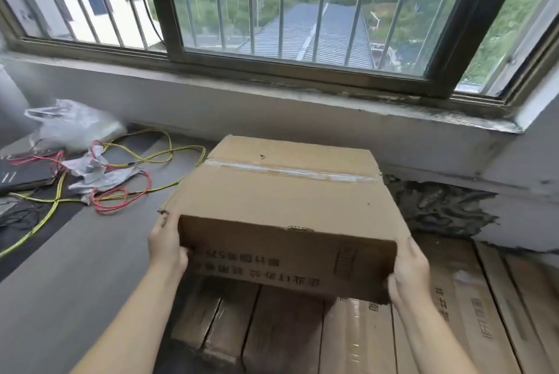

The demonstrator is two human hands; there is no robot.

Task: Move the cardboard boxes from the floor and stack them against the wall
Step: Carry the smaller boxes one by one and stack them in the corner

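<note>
Cardboard box [281, 207] held up in both hands, above the boxes [393, 328] already stacked under the window wall [272, 107]. Left hand [168, 248] grips its near-left corner, right hand [410, 272] its near-right corner, fingers curled under. Both forearms reach forward, converging. Taped seam on top.

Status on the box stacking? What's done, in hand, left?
Done: a layer of flat boxes already lies by the wall under the window. In hand: left hand and right hand grip a taped cardboard box at its near corners, held above that layer, not yet set down. Left: placing it; no other floor boxes are in view.
</note>
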